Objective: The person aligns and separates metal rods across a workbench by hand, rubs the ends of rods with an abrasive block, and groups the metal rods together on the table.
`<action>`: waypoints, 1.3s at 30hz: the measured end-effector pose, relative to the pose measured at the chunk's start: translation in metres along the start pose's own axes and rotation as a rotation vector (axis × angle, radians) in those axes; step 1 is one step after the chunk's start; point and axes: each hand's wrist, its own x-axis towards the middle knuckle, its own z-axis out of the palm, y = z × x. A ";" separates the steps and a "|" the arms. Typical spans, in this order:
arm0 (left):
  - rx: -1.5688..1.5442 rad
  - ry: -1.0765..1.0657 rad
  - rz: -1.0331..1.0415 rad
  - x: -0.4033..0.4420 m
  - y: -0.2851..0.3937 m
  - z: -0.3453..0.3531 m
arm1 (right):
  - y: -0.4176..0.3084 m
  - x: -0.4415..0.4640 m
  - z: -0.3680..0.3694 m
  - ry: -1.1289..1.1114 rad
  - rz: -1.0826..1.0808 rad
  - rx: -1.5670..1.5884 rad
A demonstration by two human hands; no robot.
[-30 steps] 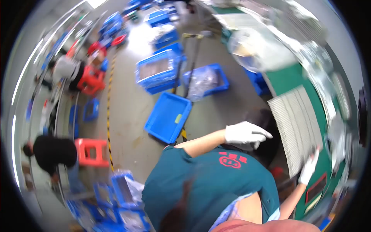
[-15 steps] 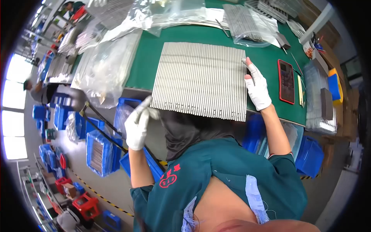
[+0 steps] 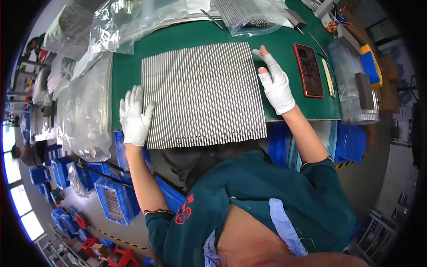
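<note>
A wide row of thin silvery metal rods point(image 3: 202, 95) lies side by side on the green table, with small dark marks near their front ends. The front of the row reaches past the table edge over my lap. At its left side rests my left hand point(image 3: 137, 116), in a white glove, fingers stretched and thumb by the outermost rods. My right hand point(image 3: 276, 84) is beside the right side, its fingers apart and nothing held. Bare thumb and index fingertips stick out of that glove.
A red-cased phone point(image 3: 308, 70) lies right of my right hand. Clear plastic boxes point(image 3: 351, 84) stand beyond it. Plastic bags point(image 3: 84, 107) cover the left side, and bagged rods point(image 3: 242, 15) lie at the back. Blue crates point(image 3: 116, 200) sit on the floor.
My left hand has risen from the row's front left corner to lie along its left side, fingers opening out. The view has turned; my right hand stays by the right side.
</note>
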 end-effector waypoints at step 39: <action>0.028 0.038 0.029 0.002 -0.002 0.003 | 0.001 0.042 0.014 -0.655 -0.522 -0.601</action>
